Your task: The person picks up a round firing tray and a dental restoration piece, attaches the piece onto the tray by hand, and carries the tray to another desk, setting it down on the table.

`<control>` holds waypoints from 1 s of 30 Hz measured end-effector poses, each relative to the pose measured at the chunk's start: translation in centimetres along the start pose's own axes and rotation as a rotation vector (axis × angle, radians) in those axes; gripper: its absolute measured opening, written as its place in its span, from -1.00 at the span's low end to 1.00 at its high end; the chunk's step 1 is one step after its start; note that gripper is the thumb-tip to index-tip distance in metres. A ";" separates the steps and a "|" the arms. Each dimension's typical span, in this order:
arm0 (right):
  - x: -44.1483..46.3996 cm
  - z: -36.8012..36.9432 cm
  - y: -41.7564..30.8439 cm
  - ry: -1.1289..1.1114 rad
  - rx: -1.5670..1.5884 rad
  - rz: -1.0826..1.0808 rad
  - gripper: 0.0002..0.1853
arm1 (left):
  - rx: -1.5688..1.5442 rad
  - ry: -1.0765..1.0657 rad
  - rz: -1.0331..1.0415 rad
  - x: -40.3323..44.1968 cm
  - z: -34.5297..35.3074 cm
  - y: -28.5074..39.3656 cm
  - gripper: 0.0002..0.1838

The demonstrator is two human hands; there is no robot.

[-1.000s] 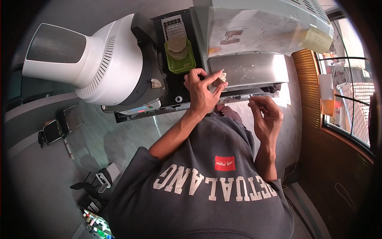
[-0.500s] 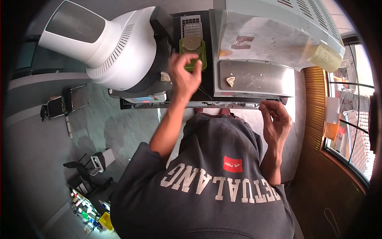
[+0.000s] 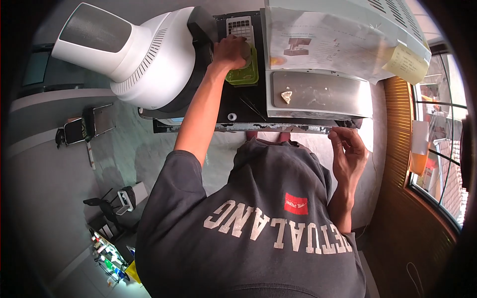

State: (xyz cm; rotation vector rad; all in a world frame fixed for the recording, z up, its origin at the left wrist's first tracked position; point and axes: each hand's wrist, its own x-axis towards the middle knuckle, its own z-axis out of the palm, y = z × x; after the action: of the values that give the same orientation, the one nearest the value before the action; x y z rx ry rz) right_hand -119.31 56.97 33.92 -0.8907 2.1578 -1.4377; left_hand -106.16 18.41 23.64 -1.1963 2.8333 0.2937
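Note:
My left hand (image 3: 230, 52) reaches over the upper left of a green tray (image 3: 243, 79), its fingers closed round the edge of a pale round disc (image 3: 246, 50). The hand hides part of the disc. On the metal plate (image 3: 323, 92) of the grey machine lies a small, rough, pale piece (image 3: 286, 97). My right hand (image 3: 351, 151) is raised beside the machine's front right corner, thumb and fingertips pinched together. Whatever is between them is too small to make out.
A large white device (image 3: 159, 59) stands left of the tray, and a white grid (image 3: 239, 27) lies behind it. Tweezers (image 3: 254, 107) and a small round white item (image 3: 232, 116) are on the black worktop (image 3: 223, 102). A window (image 3: 442, 134) is at the right.
My left hand has left the pale piece on the metal plate, swung left and reached forward to the disc in the green tray. My right hand keeps its pinch near the machine's corner.

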 end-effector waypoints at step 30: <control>0.7 0.3 0.2 -0.028 0.003 -0.017 -0.91 | -0.073 0.099 0.105 0.9 1.4 -2.8 -0.58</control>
State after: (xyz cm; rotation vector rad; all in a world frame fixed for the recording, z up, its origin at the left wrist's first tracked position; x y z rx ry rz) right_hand -119.67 56.37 33.60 -0.9250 2.1317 -1.4280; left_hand -104.80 16.12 21.77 -1.1059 3.0015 0.3557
